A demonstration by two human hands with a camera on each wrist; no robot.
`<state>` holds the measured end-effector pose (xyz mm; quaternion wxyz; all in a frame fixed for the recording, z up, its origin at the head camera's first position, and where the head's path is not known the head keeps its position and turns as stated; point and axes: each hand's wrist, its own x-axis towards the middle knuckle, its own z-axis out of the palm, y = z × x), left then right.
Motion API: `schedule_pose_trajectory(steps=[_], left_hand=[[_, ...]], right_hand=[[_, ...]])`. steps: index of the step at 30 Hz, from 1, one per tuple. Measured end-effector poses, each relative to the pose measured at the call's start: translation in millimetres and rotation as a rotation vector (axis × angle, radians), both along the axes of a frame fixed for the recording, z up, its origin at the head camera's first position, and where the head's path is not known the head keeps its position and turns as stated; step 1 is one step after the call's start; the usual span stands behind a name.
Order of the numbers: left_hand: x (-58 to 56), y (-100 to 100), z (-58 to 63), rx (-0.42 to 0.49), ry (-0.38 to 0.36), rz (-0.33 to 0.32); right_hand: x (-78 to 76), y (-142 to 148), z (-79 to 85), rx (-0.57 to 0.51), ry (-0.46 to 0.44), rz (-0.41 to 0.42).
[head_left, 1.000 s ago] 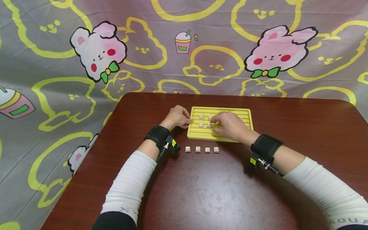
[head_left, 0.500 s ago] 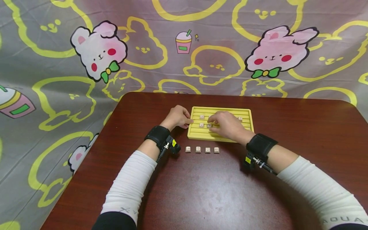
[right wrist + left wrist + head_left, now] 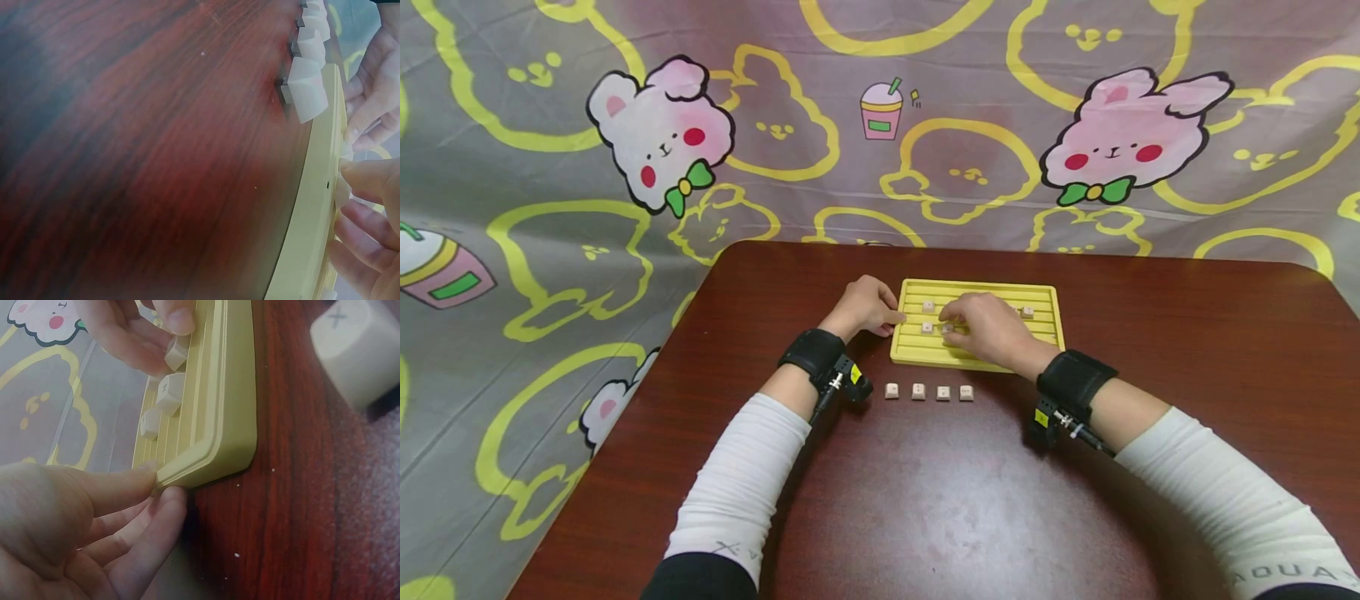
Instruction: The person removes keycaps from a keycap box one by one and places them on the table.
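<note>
My left hand (image 3: 867, 305) pinches the left edge of a yellow ridged tray (image 3: 917, 354); in the left wrist view the thumb lies on the rim and a finger against the outer side. My right hand (image 3: 994, 327) is over the middle of the tray, thumb and fingers pinching a white keycap (image 3: 177, 352) in one of the grooves. To its left sits a keycap with a dark mark (image 3: 170, 394), and behind that another keycap (image 3: 928, 307). Farther right, a keycap (image 3: 1027, 312) shows past my right hand, which hides part of the tray.
In front of the tray, several loose keycaps (image 3: 918, 392) stand in a row on the dark brown table (image 3: 925, 500). A cloth (image 3: 820, 100) with cartoon rabbits hangs behind the table and along its left side.
My right hand has shifted slightly left over the tray, uncovering the keycap on the right. It stays at the same keycap. The left hand keeps its hold on the tray edge.
</note>
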<state>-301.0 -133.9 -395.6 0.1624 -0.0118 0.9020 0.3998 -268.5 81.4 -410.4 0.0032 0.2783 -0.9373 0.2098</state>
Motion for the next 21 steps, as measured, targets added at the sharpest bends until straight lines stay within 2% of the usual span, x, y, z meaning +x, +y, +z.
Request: schedule_pose_trajectory(steps=[21], left_hand=[[-0.8, -0.9, -1.0, 0.000, 0.003, -0.001]], right_hand=[[-1.2, -4.2, -3.5, 0.026, -0.001, 0.005]])
